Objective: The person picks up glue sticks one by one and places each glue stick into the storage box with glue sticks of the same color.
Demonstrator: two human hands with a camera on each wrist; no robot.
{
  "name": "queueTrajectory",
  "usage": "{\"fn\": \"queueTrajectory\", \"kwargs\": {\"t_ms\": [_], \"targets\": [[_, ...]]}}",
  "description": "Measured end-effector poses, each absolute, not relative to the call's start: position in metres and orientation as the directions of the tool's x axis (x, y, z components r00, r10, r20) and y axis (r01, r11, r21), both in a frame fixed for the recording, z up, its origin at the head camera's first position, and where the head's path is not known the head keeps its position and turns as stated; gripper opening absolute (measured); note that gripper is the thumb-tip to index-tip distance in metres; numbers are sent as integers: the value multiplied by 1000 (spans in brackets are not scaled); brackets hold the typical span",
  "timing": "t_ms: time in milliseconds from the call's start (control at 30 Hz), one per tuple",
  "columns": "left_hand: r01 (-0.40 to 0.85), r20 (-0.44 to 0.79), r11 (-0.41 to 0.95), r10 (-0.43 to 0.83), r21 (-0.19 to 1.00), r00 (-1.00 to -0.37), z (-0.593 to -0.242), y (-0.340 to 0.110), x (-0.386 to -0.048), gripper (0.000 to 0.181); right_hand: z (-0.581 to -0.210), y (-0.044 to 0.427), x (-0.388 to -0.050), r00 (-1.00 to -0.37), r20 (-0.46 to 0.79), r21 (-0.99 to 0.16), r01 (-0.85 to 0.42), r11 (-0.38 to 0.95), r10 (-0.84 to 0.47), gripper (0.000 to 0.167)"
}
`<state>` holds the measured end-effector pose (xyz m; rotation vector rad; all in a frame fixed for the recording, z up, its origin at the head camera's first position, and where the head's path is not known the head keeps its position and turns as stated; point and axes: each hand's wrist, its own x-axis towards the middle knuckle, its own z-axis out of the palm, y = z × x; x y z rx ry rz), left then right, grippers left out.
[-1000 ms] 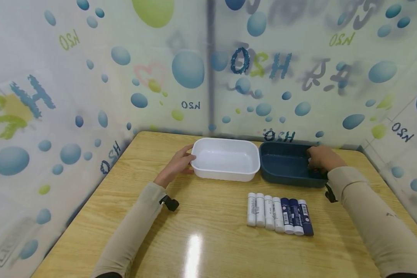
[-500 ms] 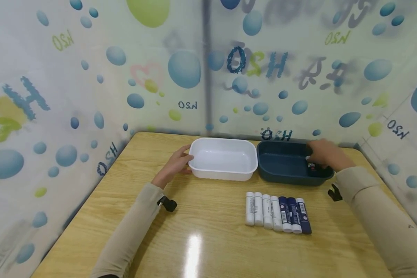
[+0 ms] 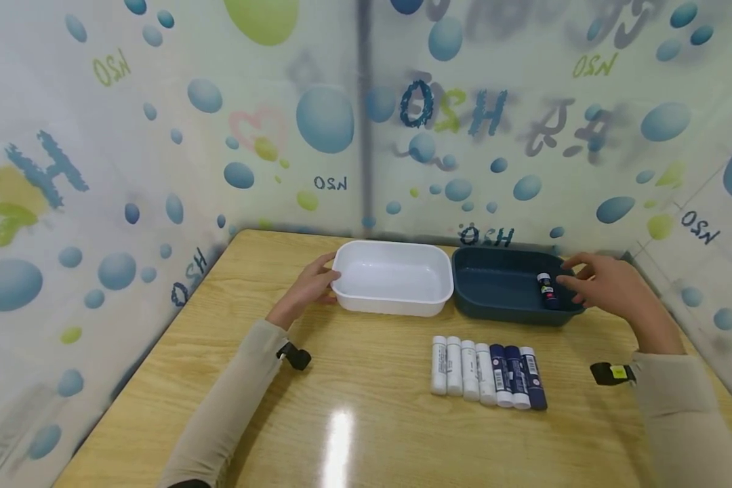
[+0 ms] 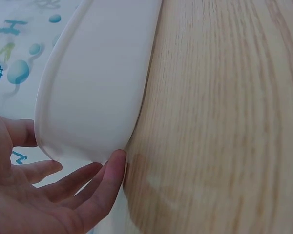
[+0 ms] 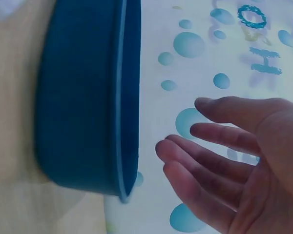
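A white rectangular tray point(image 3: 396, 278) stands at the back of the table. My left hand point(image 3: 305, 290) holds its left end; in the left wrist view one digit goes over the rim and other fingertips touch the outer wall. Beside it on the right is a dark blue tray point(image 3: 494, 312). Inside that tray lies one dark glue stick point(image 3: 547, 291) with a white cap and coloured label. My right hand point(image 3: 610, 285) hovers at the tray's right end, fingers loosely spread with nothing in them, apart from the wall in the right wrist view.
In front of the dark tray, a row of several white and navy glue sticks point(image 3: 486, 374) lies side by side on the wooden table point(image 3: 268, 434). A patterned curtain point(image 3: 280, 102) hangs close behind both trays.
My right hand has let go of the glue stick inside the dark tray and drawn back to the right. The left hand stays on the white tray.
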<state>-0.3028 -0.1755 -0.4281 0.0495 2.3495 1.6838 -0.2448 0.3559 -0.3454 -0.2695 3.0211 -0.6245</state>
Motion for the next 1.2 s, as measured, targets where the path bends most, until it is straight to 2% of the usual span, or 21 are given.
{"fn": "queueTrajectory", "kwargs": {"t_ms": [167, 333, 600, 833, 1200], "targets": [[-113, -179, 336, 171, 935, -969, -429, -175, -302, 61, -357, 354, -222, -976, -24, -450, -182, 874, -216, 51], [-121, -187, 345, 163, 931, -969, -427, -174, -302, 62, -361, 344, -208, -947, -108, -534, -200, 821, -301, 46], [-121, -185, 348, 156, 930, -970, -430, -175, -304, 62, -368, 329, -202, -819, -338, -677, -131, 724, -464, 48], [-112, -185, 349, 182, 931, -966, -429, -174, -304, 63, -375, 324, -197, -764, -451, -683, -38, 729, -462, 53], [-103, -170, 335, 176, 936, -970, -431, -176, -304, 63, -382, 321, -198, -732, -562, -625, 70, 778, -386, 53]]}}
